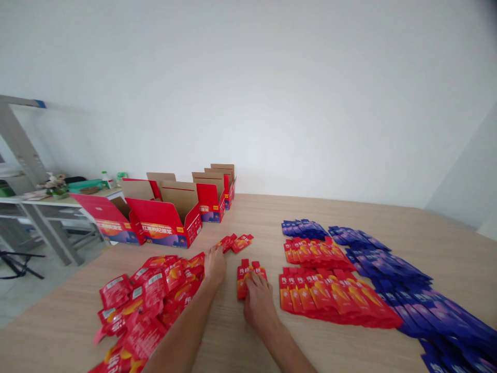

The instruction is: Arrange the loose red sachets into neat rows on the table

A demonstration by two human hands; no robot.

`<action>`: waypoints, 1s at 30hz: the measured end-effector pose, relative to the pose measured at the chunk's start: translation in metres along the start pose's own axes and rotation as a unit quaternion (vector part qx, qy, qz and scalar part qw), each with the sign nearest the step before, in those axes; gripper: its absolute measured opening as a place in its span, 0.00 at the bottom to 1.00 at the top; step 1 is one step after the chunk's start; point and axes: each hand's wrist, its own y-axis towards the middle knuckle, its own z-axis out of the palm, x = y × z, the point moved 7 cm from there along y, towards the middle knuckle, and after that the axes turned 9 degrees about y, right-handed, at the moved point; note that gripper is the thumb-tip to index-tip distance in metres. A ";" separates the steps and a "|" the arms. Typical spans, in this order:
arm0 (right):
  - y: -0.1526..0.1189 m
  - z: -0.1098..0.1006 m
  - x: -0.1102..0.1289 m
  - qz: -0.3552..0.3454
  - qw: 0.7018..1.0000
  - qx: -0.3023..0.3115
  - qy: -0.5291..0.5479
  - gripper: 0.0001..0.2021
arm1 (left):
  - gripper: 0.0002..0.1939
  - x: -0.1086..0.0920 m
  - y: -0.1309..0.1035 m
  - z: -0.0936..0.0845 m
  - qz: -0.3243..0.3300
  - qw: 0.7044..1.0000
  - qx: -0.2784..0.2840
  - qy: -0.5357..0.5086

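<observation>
While sachets [241, 280], necks toward twelve o'clock, long axes twelve-to-six, are touched by the right hand [259, 299], fingers unclenched, grip by the left hand [215, 265] cannot be told.

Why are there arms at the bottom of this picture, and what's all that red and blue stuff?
There is no robot here. Those are a person's own bare arms, and a camera worn on the head looks forward and down at them. The left hand reaches to a few loose red pouches; I can't tell if it grips one. The right hand rests on a small pair of red pouches lying side by side. On the wooden table, a jumbled red heap lies on the left. Overlapping red rows and dark blue pouches lie on the right. Open cardboard boxes stand at the back left.
</observation>
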 end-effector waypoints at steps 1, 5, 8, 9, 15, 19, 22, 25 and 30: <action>0.000 -0.001 -0.001 -0.003 1.000 -0.005 0.004 0.30 | 0.15 0.000 0.000 -0.001 -0.001 1.000 0.000 -0.006; 0.002 -0.008 -0.001 -0.023 0.997 -0.039 0.055 0.25 | 0.15 -0.005 -0.008 -0.016 -0.032 0.995 -0.011 -0.097; 0.001 -0.017 -0.003 -0.015 0.985 -0.079 0.151 0.23 | 0.12 -0.013 -0.029 -0.020 -0.096 0.948 0.015 -0.303; 0.000 -0.021 -0.006 0.003 0.977 -0.092 0.192 0.23 | 0.13 -0.019 -0.039 -0.019 -0.094 0.935 0.039 -0.341; -0.011 -0.045 -0.019 0.065 0.904 -0.121 0.405 0.24 | 0.18 -0.059 -0.107 0.007 -0.137 0.662 0.226 -0.701; -0.018 -0.057 -0.028 0.080 0.880 -0.143 0.446 0.24 | 0.18 -0.068 -0.127 0.012 -0.123 0.652 0.273 -0.696; -0.022 -0.057 -0.029 0.085 0.874 -0.148 0.455 0.23 | 0.19 -0.071 -0.127 0.003 -0.071 0.724 0.253 -0.638; -0.024 -0.054 -0.025 0.080 0.875 -0.126 0.460 0.22 | 0.20 -0.072 -0.123 -0.014 -0.008 0.801 0.191 -0.567; -0.025 -0.046 -0.027 0.091 0.875 -0.117 0.460 0.21 | 0.19 -0.066 -0.123 -0.021 0.003 0.819 0.175 -0.546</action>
